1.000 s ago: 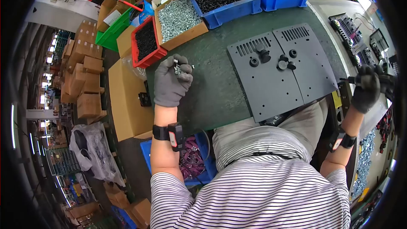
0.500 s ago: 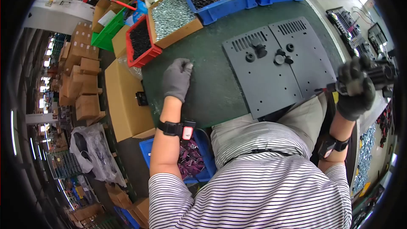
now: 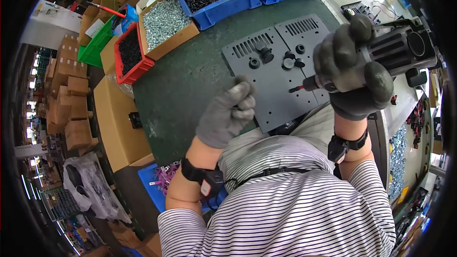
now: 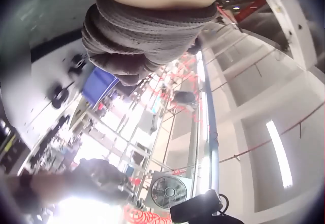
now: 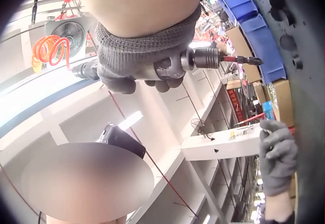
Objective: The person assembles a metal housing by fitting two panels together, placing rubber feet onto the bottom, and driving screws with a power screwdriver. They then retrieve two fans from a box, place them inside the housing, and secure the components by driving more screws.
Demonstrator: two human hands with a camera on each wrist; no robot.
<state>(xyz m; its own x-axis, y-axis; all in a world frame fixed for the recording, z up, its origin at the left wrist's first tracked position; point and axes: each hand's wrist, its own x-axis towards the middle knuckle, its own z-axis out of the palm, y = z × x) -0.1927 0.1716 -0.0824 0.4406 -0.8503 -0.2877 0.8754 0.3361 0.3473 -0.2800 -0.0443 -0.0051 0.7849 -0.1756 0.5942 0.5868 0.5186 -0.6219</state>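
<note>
My gloved left hand (image 3: 227, 114) is over the green table with its fingers curled in. The small silver screws seen in it earlier are mostly hidden inside the fist now. A power screwdriver (image 3: 385, 50) is gripped in my gloved right hand (image 3: 350, 74). Its red and black bit (image 3: 296, 88) points left over two dark grey slotted panels (image 3: 271, 85), which lie side by side. Several round black caps (image 3: 289, 62) sit on the panels. From the right wrist view, the bit (image 5: 244, 60) sticks out past the chuck (image 5: 205, 58).
Along the back stand a red bin (image 3: 138, 69) of black parts, a carton (image 3: 190, 32) of silver screws and blue bins (image 3: 228, 9) of black pieces. A blue crate (image 3: 151, 192) with purple parts is low on the left. A coiled orange hose (image 5: 50, 51) hangs behind the tool.
My left hand has moved right and toward my body, its fingers closing over the silver screws. My right hand has brought the power screwdriver left, over the panels.
</note>
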